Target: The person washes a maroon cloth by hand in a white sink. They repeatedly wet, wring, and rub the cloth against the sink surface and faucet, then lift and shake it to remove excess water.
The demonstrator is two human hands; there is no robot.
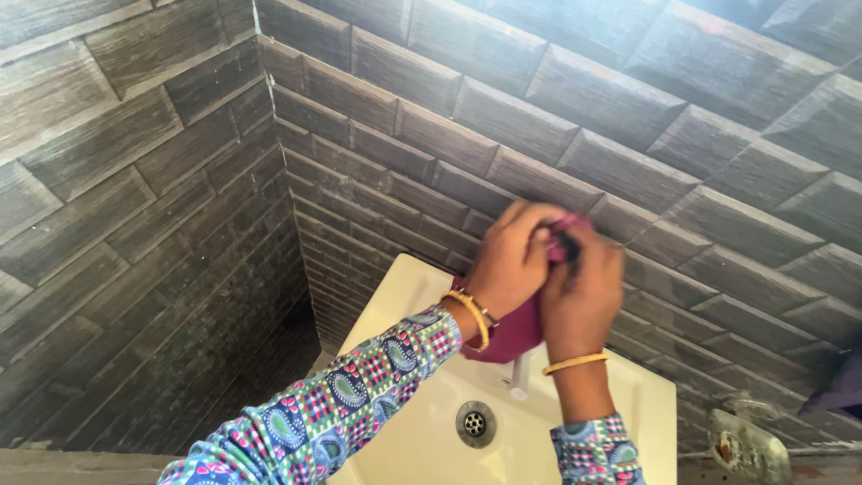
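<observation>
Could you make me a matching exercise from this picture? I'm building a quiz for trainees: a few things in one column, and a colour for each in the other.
Things:
1. cloth held in both hands
2. sink
3. wall tiles
4. bangle on the right wrist

Colours:
A. dark grey
B. gold
C. magenta
D. cream

Pairs: 1-C, 2-D, 3-A, 4-B
</observation>
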